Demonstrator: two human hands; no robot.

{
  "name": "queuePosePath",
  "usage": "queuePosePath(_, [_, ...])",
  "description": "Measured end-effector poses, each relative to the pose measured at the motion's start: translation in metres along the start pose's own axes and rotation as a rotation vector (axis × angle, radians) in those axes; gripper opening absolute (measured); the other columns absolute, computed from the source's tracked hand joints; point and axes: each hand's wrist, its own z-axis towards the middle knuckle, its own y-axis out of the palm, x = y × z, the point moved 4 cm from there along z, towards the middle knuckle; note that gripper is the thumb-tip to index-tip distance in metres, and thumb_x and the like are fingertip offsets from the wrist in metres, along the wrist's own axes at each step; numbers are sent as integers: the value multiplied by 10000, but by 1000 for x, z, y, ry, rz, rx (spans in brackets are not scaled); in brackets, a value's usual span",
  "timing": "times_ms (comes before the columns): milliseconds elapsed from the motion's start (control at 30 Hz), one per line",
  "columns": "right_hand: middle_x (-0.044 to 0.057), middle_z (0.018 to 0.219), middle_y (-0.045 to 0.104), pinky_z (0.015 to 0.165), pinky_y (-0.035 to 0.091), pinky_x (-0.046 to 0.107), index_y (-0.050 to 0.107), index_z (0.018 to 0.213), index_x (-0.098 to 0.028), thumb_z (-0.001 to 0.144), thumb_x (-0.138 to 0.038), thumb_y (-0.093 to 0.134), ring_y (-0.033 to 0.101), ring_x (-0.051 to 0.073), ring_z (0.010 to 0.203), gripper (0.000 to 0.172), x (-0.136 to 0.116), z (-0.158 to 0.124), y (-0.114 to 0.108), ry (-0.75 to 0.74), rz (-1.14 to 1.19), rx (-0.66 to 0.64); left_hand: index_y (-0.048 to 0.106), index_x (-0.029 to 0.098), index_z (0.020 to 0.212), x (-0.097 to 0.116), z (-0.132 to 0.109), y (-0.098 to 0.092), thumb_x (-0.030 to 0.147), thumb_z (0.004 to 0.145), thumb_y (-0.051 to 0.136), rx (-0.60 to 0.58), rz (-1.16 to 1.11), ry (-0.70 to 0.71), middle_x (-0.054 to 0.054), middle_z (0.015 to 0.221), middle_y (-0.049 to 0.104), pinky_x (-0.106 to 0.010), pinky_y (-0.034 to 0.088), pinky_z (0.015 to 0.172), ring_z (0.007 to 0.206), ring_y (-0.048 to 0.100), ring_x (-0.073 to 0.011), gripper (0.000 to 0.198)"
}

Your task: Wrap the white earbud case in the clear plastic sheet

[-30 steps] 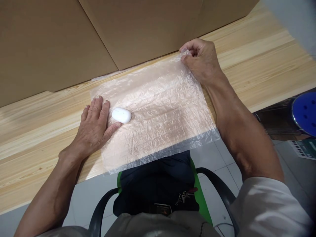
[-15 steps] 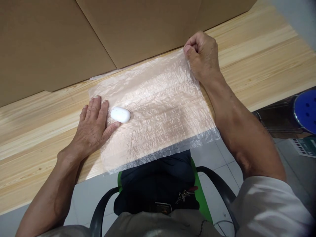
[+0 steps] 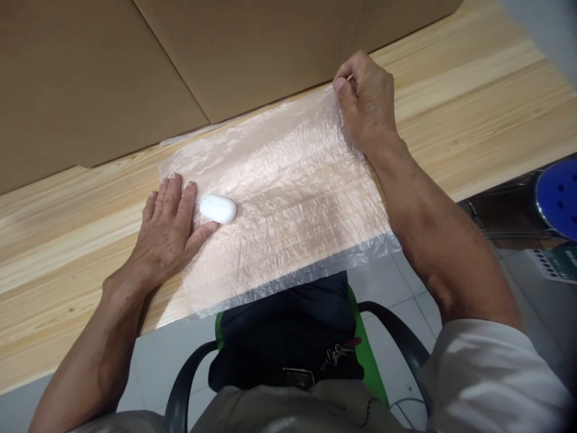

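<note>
A crinkled, see-through plastic sheet [image 3: 288, 198], perhaps a bag, lies spread on the wooden table, its near edge hanging past the table's front. On its left part rests a small white rounded object [image 3: 218, 208] with a thin seam, like an earbud case or a computer mouse. My left hand [image 3: 167, 225] lies flat and open on the sheet's left side, the thumb tip at the white object's lower edge. At the far right corner, my right hand [image 3: 365, 96] pinches the plastic between thumb and curled fingers.
Large cardboard [image 3: 270, 54] stands along the back of the wooden table [image 3: 469, 102]. A blue round-topped item [image 3: 561, 198] is at the right, beyond the table's front edge. Below are a green chair [image 3: 367, 355] with black armrests and keys [image 3: 333, 356] at my waist.
Almost nothing differs. The view has shifted slightly, and both hands keep their places on the plastic sheet. The white object stays beside my left thumb.
</note>
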Motion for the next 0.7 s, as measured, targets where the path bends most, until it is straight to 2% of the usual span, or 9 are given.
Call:
queuePosePath(133, [-5, 939, 701, 873, 481, 316, 654, 1037, -258, 1069, -133, 546, 641, 201, 876, 168, -7, -1, -3, 50, -116, -73, 108, 318, 1895, -2, 0, 1, 680, 1127, 455, 26, -20, 25, -128, 1982, 183, -751, 94, 1480, 1842, 89, -481, 917])
queuePosePath(233, [-9, 1001, 755, 936, 537, 347, 670, 1087, -297, 1076, -148, 534, 698, 218, 948, 202, -13, -3, -8, 95, -168, -107, 129, 281, 1894, -4, 0, 3, 739, 1135, 402, 45, -24, 44, -158, 1986, 149, -750, 94, 1474, 1839, 94, -497, 927])
queuePosePath(400, [-52, 1087, 823, 1059, 588, 447, 653, 1058, -421, 1093, -252, 514, 749, 265, 1062, 221, -14, -6, -11, 171, -179, -132, 174, 250, 1891, -8, 0, 6, 842, 1126, 321, 44, -2, 49, -190, 1981, 150, -730, 105, 1467, 1839, 93, -500, 979])
queuePosePath(467, [-5, 1112, 833, 1076, 591, 458, 691, 1093, -388, 1074, -232, 521, 768, 280, 1100, 231, -12, -6, -9, 166, -206, -122, 211, 229, 1882, -10, 0, 8, 866, 1121, 309, 56, 11, 55, -216, 1975, 154, -717, 112, 1465, 1840, 107, -494, 997])
queuePosePath(600, [103, 1095, 839, 1065, 606, 477, 782, 1194, -228, 1025, -165, 543, 807, 324, 1107, 300, -5, -6, -4, 150, -295, -88, 246, 212, 1868, -16, 1, 10, 898, 1104, 347, 96, 8, 64, -233, 1963, 195, -683, 125, 1468, 1838, 138, -476, 1031])
queuePosePath(700, [125, 1142, 851, 1082, 612, 489, 808, 1257, -210, 1043, -179, 554, 821, 340, 1144, 334, 1, -7, -1, 133, -334, -89, 257, 191, 1862, -21, 1, 12, 929, 1086, 332, 111, -1, 66, -252, 1955, 208, -668, 138, 1471, 1834, 167, -469, 1074])
